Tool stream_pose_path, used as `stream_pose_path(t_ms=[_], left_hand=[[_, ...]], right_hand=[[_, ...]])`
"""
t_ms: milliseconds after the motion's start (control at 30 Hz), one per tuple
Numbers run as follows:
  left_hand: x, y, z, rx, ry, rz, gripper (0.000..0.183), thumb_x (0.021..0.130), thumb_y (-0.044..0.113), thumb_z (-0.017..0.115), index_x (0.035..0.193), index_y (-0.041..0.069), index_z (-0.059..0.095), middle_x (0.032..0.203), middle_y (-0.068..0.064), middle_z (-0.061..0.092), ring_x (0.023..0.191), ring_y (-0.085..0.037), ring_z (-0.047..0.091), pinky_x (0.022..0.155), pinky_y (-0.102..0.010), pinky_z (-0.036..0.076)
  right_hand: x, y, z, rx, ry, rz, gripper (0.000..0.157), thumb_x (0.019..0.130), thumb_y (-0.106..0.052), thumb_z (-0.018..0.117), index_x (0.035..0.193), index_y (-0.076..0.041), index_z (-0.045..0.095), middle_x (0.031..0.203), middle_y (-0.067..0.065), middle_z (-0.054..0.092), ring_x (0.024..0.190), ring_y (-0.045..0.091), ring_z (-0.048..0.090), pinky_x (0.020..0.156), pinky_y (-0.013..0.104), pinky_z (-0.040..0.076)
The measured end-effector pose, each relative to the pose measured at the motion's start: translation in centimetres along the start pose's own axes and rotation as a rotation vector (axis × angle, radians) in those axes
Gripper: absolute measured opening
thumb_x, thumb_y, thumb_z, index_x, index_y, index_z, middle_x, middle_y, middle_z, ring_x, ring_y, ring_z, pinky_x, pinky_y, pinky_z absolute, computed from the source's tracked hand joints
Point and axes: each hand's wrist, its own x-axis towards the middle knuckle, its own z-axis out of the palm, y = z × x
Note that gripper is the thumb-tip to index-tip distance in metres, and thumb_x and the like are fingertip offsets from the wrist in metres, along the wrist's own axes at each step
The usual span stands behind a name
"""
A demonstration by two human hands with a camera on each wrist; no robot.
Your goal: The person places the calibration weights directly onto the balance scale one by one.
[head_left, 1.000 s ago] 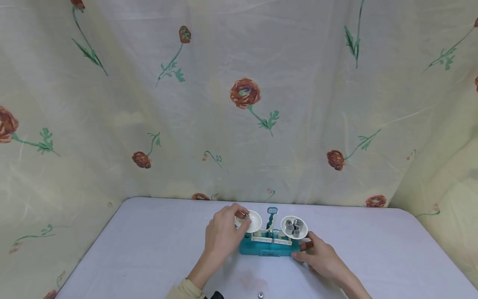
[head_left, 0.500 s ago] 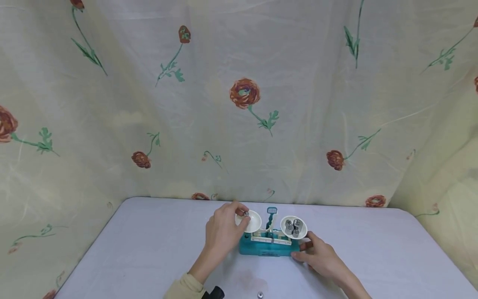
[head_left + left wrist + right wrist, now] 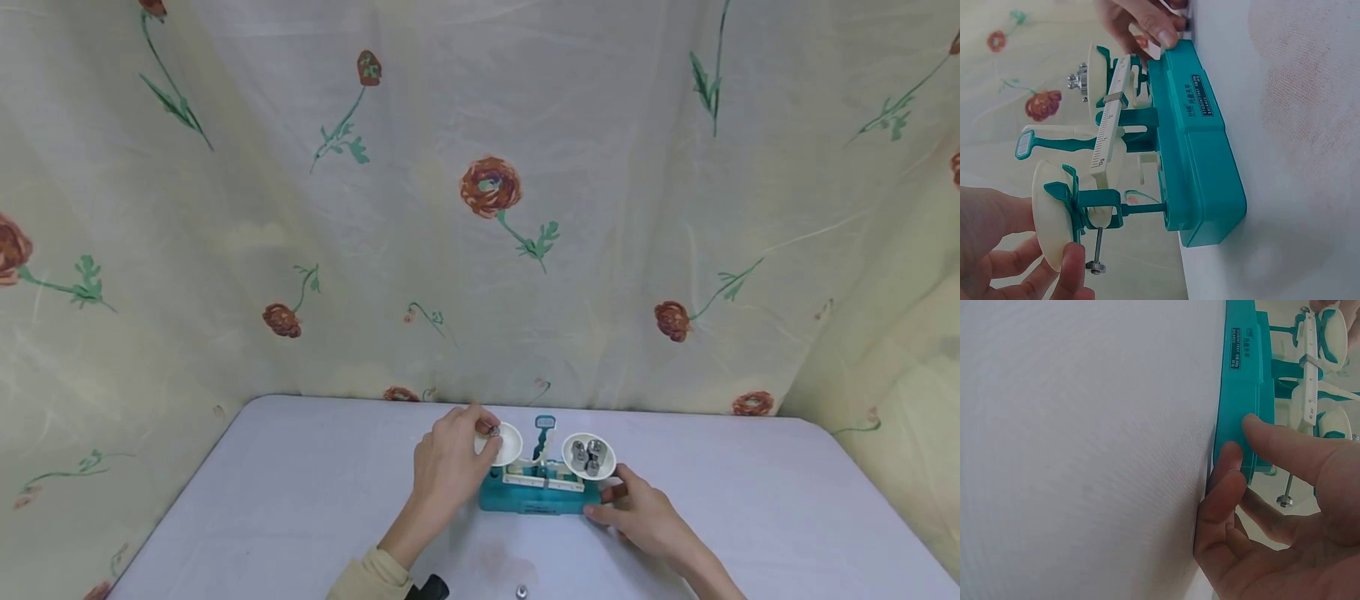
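– With the left grip (image 3: 452, 457), pinching what?
– A small metal weight (image 3: 494, 431), over the ten-o'clock pan (image 3: 512, 447) of the balance (image 3: 540, 497).
– With the right grip (image 3: 639, 517)?
– Clasping the balance at four o'clock.
– Resting where?
– On a pale bench (image 3: 315, 500), faintly stained near six, walled by flowered cloth (image 3: 585, 267) from nine through twelve to three.

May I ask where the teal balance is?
The teal balance stands on the table, low, right of centre in the head view, between the left hand and right hand.

Your scale (image 3: 536, 499) was teal, its pans (image 3: 512, 446) creamy white, the weights (image 3: 594, 447) silver; you had a beige sleeve (image 3: 371, 577), pale lilac worktop (image 3: 300, 483) and rust-flowered curtain (image 3: 600, 167).
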Motion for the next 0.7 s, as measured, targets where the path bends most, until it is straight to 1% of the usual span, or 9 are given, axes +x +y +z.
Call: stream_pose_path(t_ms=[200, 433, 700], left_hand=[[0.0, 0.0, 0.1, 0.007, 0.007, -0.008, 0.015, 0.094, 0.024, 0.084, 0.107, 0.018, 0.079, 0.096, -0.001, 0.077, 0.052, -0.008, 0.044, 0.043, -0.023, 0.032], [-0.3, 0.1, -0.5, 0.021, 0.036, -0.007, 0.013, 0.097, 0.026, 0.082, 0.108, 0.020, 0.078, 0.102, -0.003, 0.077, 0.053, -0.009, 0.043, 0.044, -0.022, 0.033], [-0.7, 0.5, -1.7, 0.026, 0.056, -0.043, 0.011, 0.097, 0.026, 0.081, 0.107, 0.023, 0.076, 0.107, -0.003, 0.076, 0.055, -0.009, 0.045, 0.047, -0.020, 0.035]], right_hand=[[-0.1, 0.2, 0.0, 0.000, 0.007, -0.011, 0.062, 0.092, -0.024, 0.084, 0.139, 0.002, 0.053, 0.118, 0.016, 0.070, 0.089, 0.018, 0.062, 0.068, 0.033, 0.058], [0.1, 0.0, 0.1, -0.005, -0.002, 0.014, 0.063, 0.093, -0.025, 0.084, 0.141, 0.002, 0.052, 0.121, 0.017, 0.069, 0.092, 0.019, 0.062, 0.069, 0.032, 0.058], [0.2, 0.0, 0.0, -0.012, -0.004, 0.017, 0.064, 0.092, -0.025, 0.084, 0.141, 0.001, 0.053, 0.121, 0.016, 0.070, 0.092, 0.019, 0.063, 0.070, 0.032, 0.059]])
